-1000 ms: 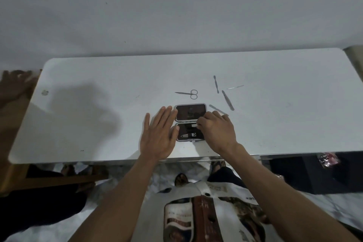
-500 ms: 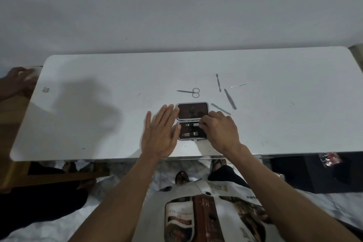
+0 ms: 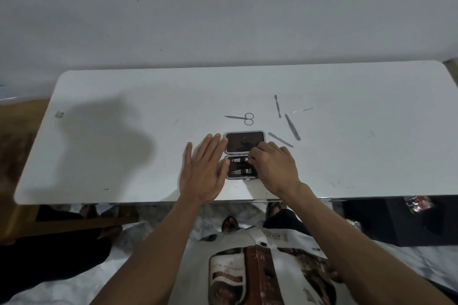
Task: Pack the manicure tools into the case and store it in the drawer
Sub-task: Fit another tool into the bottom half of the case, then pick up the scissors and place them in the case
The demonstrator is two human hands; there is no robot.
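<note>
From over the person's head, the white table (image 3: 124, 96) runs wide in front of them, and the manicure case (image 3: 245, 142) lies open near its front edge, lid half farther off and tray half nearer. The left hand (image 3: 203, 168) lies flat on the table, fingers straight and together, its thumb touching the case's left edge. The right hand (image 3: 272, 166) is curled over the right side of the tray, fingertips pinching the end of the upper nail clipper (image 3: 239, 160); a second clipper (image 3: 241, 171) sits below it in the tray. Loose on the table behind the case are the small scissors (image 3: 244, 118), and to the right a cuticle pusher (image 3: 277, 106), a file (image 3: 293, 127), a flat tool (image 3: 280, 139) just beside the lid, and a thin pick (image 3: 302, 110) (too fine to make out well).
</note>
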